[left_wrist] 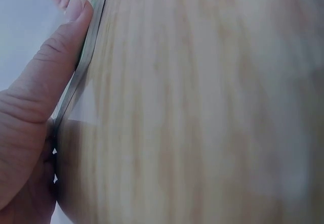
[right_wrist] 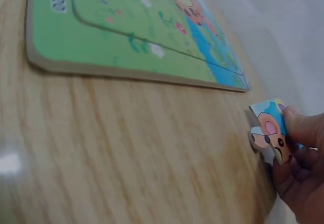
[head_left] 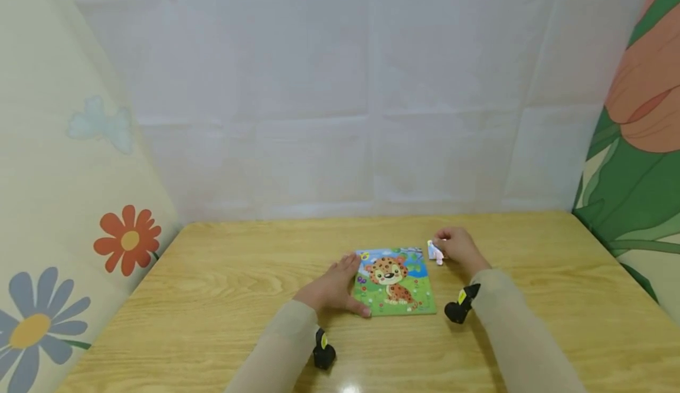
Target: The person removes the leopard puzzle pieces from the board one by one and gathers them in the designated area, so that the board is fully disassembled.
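Note:
A flat square puzzle board (head_left: 398,292) printed with a spotted leopard cub on green grass lies on the wooden table. My left hand (head_left: 336,287) rests at its left side with fingers spread, the thumb (left_wrist: 55,57) stretched straight along the board's edge in the left wrist view. Just beyond the board's right side, my right hand (head_left: 458,246) pinches small jigsaw pieces (right_wrist: 271,128) between thumb and fingertips. They show an orange animal's ear and face against blue, and they stand tilted close over the tabletop. Part of them is hidden behind the fingers.
The wooden table (head_left: 223,298) reaches back to a creased white cloth (head_left: 313,86). Flower-printed hangings stand at the left (head_left: 127,239) and right (head_left: 637,192). Each wrist carries a small black device, one on the left (head_left: 323,351) and one on the right (head_left: 461,304).

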`<state>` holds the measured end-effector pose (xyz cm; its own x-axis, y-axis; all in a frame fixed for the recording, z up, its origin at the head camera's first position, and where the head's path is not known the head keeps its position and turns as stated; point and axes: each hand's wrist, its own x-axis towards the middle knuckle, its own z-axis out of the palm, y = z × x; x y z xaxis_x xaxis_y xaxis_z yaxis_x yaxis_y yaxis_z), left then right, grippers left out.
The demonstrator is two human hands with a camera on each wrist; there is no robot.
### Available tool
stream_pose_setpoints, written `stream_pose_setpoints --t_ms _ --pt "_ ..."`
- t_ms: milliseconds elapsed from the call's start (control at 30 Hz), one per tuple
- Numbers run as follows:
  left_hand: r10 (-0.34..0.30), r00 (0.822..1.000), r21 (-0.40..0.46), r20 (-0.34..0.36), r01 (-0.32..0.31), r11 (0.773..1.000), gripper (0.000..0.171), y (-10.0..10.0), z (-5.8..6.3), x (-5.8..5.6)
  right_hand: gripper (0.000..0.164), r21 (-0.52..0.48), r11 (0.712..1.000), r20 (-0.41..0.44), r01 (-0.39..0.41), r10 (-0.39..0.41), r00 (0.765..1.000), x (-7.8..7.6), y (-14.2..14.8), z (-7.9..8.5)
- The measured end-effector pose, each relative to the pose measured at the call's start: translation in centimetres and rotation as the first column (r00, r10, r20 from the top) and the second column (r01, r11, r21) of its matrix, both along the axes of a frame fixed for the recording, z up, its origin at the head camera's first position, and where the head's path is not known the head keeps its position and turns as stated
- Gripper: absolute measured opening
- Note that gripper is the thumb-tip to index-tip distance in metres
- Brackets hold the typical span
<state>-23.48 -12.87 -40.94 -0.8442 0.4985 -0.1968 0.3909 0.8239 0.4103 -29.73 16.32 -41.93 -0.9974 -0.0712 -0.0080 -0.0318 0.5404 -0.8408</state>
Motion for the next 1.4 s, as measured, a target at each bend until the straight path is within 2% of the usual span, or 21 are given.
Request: stream_pose_setpoints --t_ms 200,433,533,667,867,1000,1200,1400 --pt "-0.008 1.0 -0.005 0.002 0.008 1.0 0.12 -0.1 0.0 0.0 0.013 0.023 0.999 -0.016 0.029 -0.029 0.999 0.2 -0.6 -0.1" --pt "-0.013 1.0 -0.02 0.003 0.013 1.0 0.12 -0.1 0.1 -0.1 0.011 -0.028 0.999 -0.023 0.022 -0.023 0.999 0.3 -1.1 -0.6" --pt "-0.012 1.0 -0.019 0.004 0.012 1.0 0.12 -0.1 0.2 0.0 0.012 0.063 0.997 -0.096 0.051 -0.045 0.994 0.4 -1.3 -0.7" --pt "-0.012 1.0 -0.02 0.005 0.012 1.0 0.119 0.0 0.4 0.0 0.013 0.19 0.977 -0.214 0.099 -0.057 0.975 0.6 -1.3 -0.9" --pt "-0.01 1.0 -0.019 0.003 0.01 1.0 0.119 0.0 0.1 0.0 0.014 0.207 0.973 -0.284 0.104 -0.042 0.958 0.9 -1.3 -1.2" --pt "-0.012 1.0 -0.004 0.005 0.012 1.0 0.119 0.0 0.0 0.1 0.013 0.191 0.975 -0.281 0.111 -0.054 0.958 1.1 -1.3 -1.3" --pt "-0.016 1.0 0.018 0.019 0.016 1.0 0.118 0.1 -0.1 0.3 0.013 0.223 0.966 -0.248 0.133 -0.076 0.966 1.2 -1.3 -1.3" --pt "-0.01 1.0 -0.007 -0.001 0.01 1.0 0.118 -0.1 0.0 -0.1 0.015 0.255 0.956 -0.242 0.144 -0.081 0.967 0.8 -1.4 -1.0"
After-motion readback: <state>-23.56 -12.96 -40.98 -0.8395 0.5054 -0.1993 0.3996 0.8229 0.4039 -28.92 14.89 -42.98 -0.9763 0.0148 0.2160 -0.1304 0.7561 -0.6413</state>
